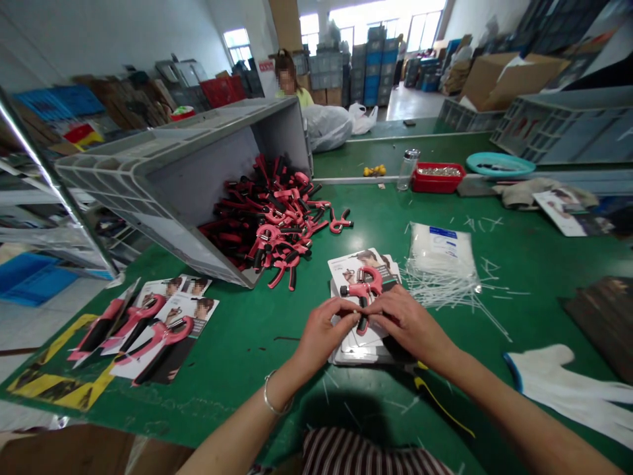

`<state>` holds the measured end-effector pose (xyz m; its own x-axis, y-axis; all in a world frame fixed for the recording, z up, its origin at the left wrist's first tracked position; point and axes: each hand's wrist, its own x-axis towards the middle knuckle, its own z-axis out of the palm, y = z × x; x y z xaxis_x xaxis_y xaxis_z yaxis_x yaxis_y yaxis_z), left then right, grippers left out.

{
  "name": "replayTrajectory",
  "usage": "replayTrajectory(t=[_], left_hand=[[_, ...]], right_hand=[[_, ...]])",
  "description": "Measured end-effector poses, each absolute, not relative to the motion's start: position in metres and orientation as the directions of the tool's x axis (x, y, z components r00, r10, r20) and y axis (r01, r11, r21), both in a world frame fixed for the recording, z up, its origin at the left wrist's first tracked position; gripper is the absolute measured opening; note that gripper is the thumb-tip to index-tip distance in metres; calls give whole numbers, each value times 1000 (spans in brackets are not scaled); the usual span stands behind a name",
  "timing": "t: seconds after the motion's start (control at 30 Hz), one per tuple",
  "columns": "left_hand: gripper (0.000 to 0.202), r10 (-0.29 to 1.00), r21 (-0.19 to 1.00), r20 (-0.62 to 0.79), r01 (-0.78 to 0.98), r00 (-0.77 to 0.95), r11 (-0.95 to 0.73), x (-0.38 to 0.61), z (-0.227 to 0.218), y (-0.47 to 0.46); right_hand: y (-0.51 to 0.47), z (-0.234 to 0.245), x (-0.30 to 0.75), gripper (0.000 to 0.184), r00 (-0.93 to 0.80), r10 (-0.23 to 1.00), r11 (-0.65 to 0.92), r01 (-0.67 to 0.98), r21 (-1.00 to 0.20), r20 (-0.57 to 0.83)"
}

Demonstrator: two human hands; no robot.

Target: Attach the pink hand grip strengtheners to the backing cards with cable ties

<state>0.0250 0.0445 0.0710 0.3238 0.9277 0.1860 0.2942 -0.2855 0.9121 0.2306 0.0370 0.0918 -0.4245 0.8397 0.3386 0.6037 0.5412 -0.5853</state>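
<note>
A pink-and-black hand grip strengthener (372, 282) with a spring lies on a printed card, on top of a stack of cards (341, 267) in front of me. My left hand (325, 328) pinches thumb and fingers together at the grip's handles from the left. From the right, my right hand (406, 321) is closed in a pinch at the same spot, its fingertips meeting those of the left. Whatever thin piece is between the fingertips is too small and covered to make out. Right of the stack, loose white cable ties (440, 285) spill from a clear bag (440, 245).
A tipped grey crate (173, 231) spills a heap of grip strengtheners (277, 218). Carded grips (158, 336) lie at left. Yellow-handled cutters (435, 396) and a white glove (554, 379) are at right. Farther back stand a red tray (438, 183) and a jar (407, 171); a person (301, 95) is opposite.
</note>
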Motion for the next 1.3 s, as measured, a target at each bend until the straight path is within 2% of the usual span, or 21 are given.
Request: replayTrajectory(t=[0.07, 0.13, 0.27, 0.57, 0.8, 0.93, 1.1, 1.3], left_hand=[[9, 924, 904, 206, 299, 324, -306, 31, 74, 46], [8, 921, 902, 205, 302, 332, -309, 35, 77, 48], [6, 915, 894, 188, 323, 357, -309, 38, 81, 49], [7, 864, 851, 192, 361, 464, -383, 31, 88, 52], [7, 798, 755, 175, 441, 577, -485, 27, 96, 57], [4, 792, 694, 156, 505, 591, -513, 23, 101, 59], [8, 796, 711, 133, 503, 590, -491, 19, 99, 60], [10, 766, 682, 95, 519, 636, -516, 21, 106, 61]], right_hand=[[37, 91, 232, 4, -348, 887, 460, 630, -626, 302], [36, 90, 233, 4, -315, 904, 427, 646, -633, 290], [37, 90, 239, 12, -383, 876, 482, 673, -561, 293], [37, 93, 240, 14, -484, 807, 590, 680, -436, 338], [33, 97, 233, 17, -554, 730, 680, 649, -341, 401], [34, 96, 234, 18, -556, 725, 683, 656, -322, 406], [36, 95, 238, 16, -547, 757, 647, 705, -291, 357], [34, 102, 234, 21, -606, 714, 692, 687, -220, 352]])
